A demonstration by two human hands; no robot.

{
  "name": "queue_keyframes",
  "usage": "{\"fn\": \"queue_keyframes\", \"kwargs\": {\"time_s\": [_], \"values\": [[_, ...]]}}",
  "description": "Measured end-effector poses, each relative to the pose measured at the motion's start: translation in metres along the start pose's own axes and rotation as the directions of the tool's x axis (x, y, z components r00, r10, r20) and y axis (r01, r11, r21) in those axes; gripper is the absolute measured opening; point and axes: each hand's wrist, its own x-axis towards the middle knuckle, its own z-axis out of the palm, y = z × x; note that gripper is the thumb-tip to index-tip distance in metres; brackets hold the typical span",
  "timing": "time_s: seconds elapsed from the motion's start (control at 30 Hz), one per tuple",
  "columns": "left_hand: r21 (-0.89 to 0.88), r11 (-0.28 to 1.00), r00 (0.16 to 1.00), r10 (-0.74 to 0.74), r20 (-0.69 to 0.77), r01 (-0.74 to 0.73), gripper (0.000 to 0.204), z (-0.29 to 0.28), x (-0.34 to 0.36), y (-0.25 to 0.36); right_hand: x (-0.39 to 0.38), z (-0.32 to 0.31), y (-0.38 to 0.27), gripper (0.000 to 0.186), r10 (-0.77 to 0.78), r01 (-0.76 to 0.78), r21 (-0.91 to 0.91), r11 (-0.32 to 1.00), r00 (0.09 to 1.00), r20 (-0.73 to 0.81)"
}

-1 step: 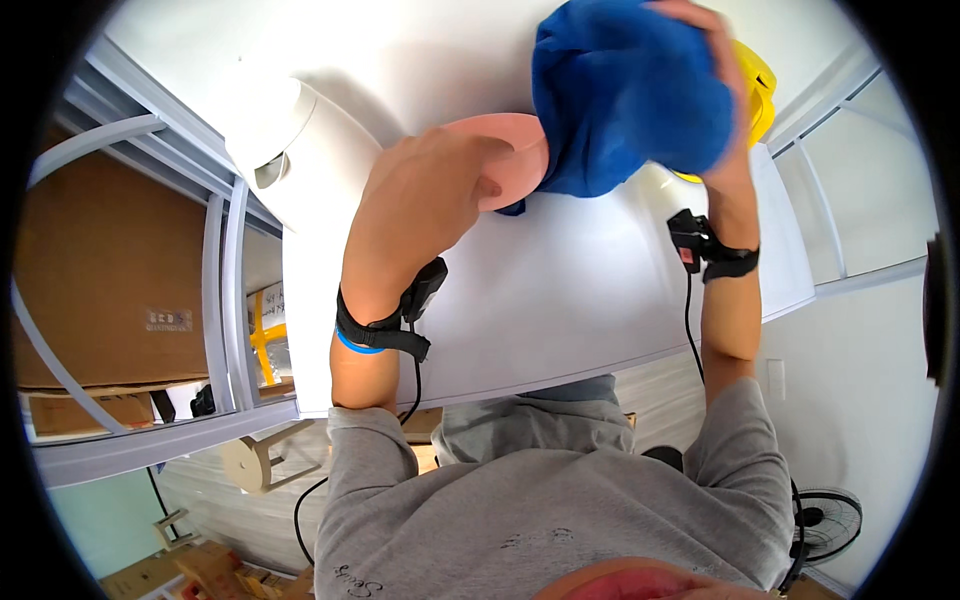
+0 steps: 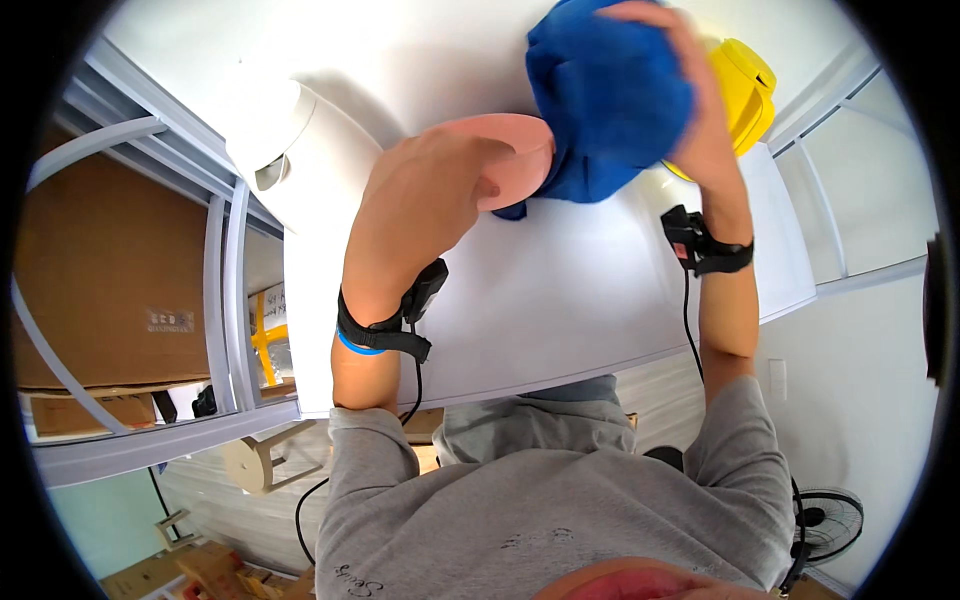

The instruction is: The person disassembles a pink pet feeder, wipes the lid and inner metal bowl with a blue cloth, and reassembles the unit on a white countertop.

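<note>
My left hand (image 2: 412, 205) is closed on a pink cup (image 2: 522, 165), its thumb at the near side of the rim. Most of the cup's body is hidden behind that hand. A bunched blue cloth (image 2: 610, 105) hangs over the cup's right side, and a small fold shows below it. Whether the cloth reaches inside cannot be made out. My right hand (image 2: 702, 115) wraps round the cloth from above and the right, slightly blurred by motion.
A white jug (image 2: 310, 150) stands on the white table (image 2: 540, 300) left of my left hand. Beyond my right wrist is a yellow pitcher (image 2: 742, 95). Black straps with cabled devices circle both wrists. A metal-framed rack (image 2: 225, 290) with cardboard boxes borders the table's left side.
My right hand and the blue cloth have shifted left, toward the pink cup. More of the yellow pitcher shows. My left hand and the cup have hardly moved.
</note>
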Motion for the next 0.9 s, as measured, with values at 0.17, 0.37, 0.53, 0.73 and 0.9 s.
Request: {"fn": "queue_keyframes", "kwargs": {"time_s": [0.17, 0.37, 0.53, 0.73, 0.9], "values": [[0.016, 0.994, 0.992, 0.105, -0.071, -0.104, 0.022, -0.002, 0.008, 0.0, 0.008, 0.052, 0.0, 0.074, 0.133, -0.156, 0.0, 0.988, 0.845, 0.518], [0.05, 0.986, 0.985, 0.164, -0.06, -0.161, 0.029, -0.011, 0.005, 0.014, 0.023, 0.064, -0.012, 0.053, 0.438, -0.275, -0.343, 0.898, 0.501, 0.747], [-0.019, 0.979, 0.965, 0.194, -0.175, -0.201, 0.025, -0.013, 0.017, 0.014, 0.016, 0.062, -0.001, 0.049, 0.321, -0.304, -0.152, 0.941, 0.65, 0.689], [-0.152, 0.983, 0.973, 0.07, -0.222, -0.105, 0.031, -0.013, 0.021, 0.018, 0.02, 0.05, -0.008, 0.056, 0.382, -0.362, -0.153, 0.919, 0.731, 0.565], [-0.24, 0.957, 0.93, 0.067, -0.362, -0.163, 0.063, -0.008, 0.03, 0.019, 0.016, 0.039, -0.011, 0.06, 0.403, -0.322, -0.249, 0.913, 0.803, 0.438]]}}
